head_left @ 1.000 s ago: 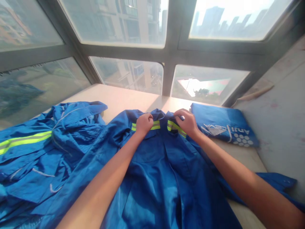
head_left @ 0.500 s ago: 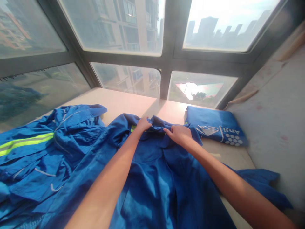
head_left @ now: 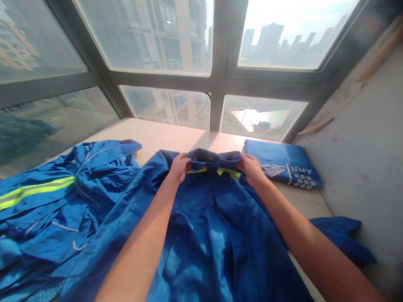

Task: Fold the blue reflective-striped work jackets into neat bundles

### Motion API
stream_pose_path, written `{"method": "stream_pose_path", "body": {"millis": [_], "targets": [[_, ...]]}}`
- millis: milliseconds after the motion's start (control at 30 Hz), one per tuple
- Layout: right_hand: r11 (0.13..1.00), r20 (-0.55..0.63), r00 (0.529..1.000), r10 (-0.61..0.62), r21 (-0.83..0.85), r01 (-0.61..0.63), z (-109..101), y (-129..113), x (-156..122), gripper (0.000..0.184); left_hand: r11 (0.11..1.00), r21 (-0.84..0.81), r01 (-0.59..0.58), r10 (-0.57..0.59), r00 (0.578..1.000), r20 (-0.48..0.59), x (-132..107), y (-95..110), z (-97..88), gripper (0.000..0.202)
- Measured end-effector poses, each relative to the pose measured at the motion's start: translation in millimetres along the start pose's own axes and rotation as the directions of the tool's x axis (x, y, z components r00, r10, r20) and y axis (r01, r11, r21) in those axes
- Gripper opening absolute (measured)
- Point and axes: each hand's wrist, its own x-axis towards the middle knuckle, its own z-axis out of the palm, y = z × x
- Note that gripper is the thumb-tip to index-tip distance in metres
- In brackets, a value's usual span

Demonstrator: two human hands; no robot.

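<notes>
Central garment: a blue jacket of smooth, faintly glossy cloth is spread on a pale, flat ledge; soft folds and irregular patches of sunlight are seen across it.
Stretched edge: the collar is drawn out as a shallow band between the hands, its upper edge bowed and its inner face shaded.
Left grip: one collar end is pinched by the fingers of the left hand, closed narrowly on the cloth.
Right grip: the opposite end is likewise pinched by the right hand, with the thumb and fingers brought together.
Bright tape: yellow-green strips are exposed just below the collar, partly covered by fabric.
Left neighbour: a second jacket, blue and more crumpled, is marked by thin pale piping and a grey-centred yellow-green band.
Right neighbour: a folded blue bundle, flat and roughly rectangular, is printed with inverted white lettering and dots; part is hidden behind the right hand.
Obscured parts: the central garment's lower end is cut off by the frame; cloth beneath both forearms is concealed; how the blue fabric at far right is joined cannot be made out.
</notes>
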Motion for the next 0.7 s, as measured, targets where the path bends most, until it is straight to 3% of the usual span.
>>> {"method": "stream_pose_path", "body": {"millis": [67,133,200,267,367,467,533,633,700], "targets": [[0.989,0.016,0.998,0.064,0.132,-0.066,-13,2,-8,0.023,0.988,-0.146,-0.041,0.047,0.998,0.035,-20,6,-11.0,0.026],[0.981,0.055,0.993,0.102,0.158,-0.109,-25,5,-20,0.025,0.963,-0.267,-0.042,0.077,0.990,0.122,-42,4,-24.8,0.029],[0.995,0.112,0.989,0.099,-0.009,-0.099,-37,9,-35,0.029,0.969,-0.248,0.002,0.060,0.968,0.244,-64,-2,-37.8,0.040],[0.964,0.191,0.979,0.071,-0.266,-0.018,-46,13,-48,0.036,0.997,-0.078,0.031,-0.004,0.946,0.323,-82,-9,-46.4,0.048],[0.818,0.310,0.950,-0.029,-0.539,0.201,-52,15,-60,0.049,0.990,0.141,-0.029,-0.014,0.955,0.298,-95,-15,-48.5,0.039],[0.680,0.369,0.900,-0.234,-0.599,0.423,-47,12,-65,0.043,0.971,0.214,-0.103,0.049,0.969,0.244,-96,-13,-41.2,0.030],[0.572,0.408,0.836,-0.368,-0.609,0.549,-40,9,-68,0.036,0.970,0.218,-0.108,0.052,0.968,0.247,-94,-10,-35.2,0.031],[0.369,0.488,0.753,-0.442,-0.666,0.649,-30,7,-72,0.027,0.976,0.198,-0.096,0.043,0.965,0.257,-91,-9,-29.1,0.036],[0.292,0.500,0.750,-0.433,-0.709,0.642,-26,6,-73,0.019,0.981,0.169,-0.096,0.055,0.970,0.236,-91,-11,-27.5,0.037]]}}
